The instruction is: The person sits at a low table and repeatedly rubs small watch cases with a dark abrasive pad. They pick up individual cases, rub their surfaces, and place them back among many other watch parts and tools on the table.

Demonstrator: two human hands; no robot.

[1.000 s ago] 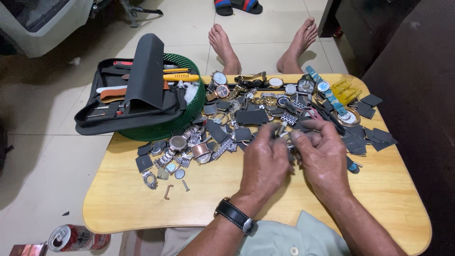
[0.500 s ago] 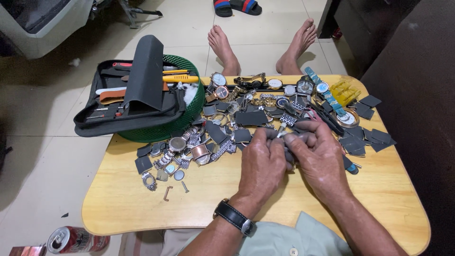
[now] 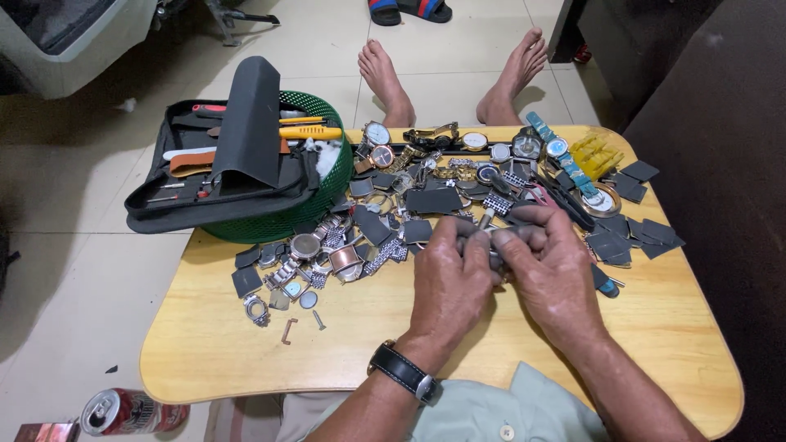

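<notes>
Head view: watch part (image 3: 491, 239) between both hands (image 3: 499, 274).

can't really tell what i'm holding, my left hand (image 3: 449, 274) and right hand (image 3: 550, 270) cover most of the small grey piece (image 3: 517, 236) pinched between them. the heap of watch parts (image 3: 426, 192) is too small and jumbled to sort out. the green basket (image 3: 327, 176) is mostly buried under the black tool case (image 3: 237, 155). the red can (image 3: 131, 412) gets clipped by the bottom edge.
</notes>
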